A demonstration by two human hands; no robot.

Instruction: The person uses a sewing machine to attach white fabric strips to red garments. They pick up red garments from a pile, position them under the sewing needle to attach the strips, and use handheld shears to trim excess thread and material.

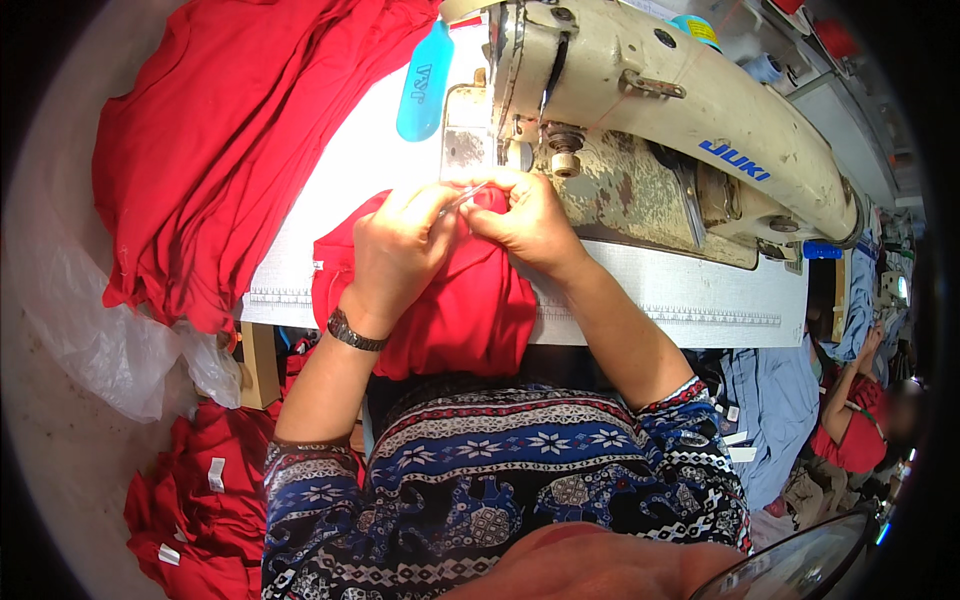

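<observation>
The red cloth (455, 320) looks soft, smooth and dull. The sewing machine (690, 95) is painted metal, a bit shiny, and its bed (610, 190) looks rough and chipped. The white surface (720, 290) is smooth. The plastic bag (95, 320) is thin, see-through and glossy. The watch (353, 332) has a dark, shiny metal band.

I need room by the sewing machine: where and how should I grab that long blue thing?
Probably pinch the rounded near end of the long blue thing, from your side: it points toward you, that end uncovered, while red cloth crowds its far end and the sewing machine its right.
</observation>
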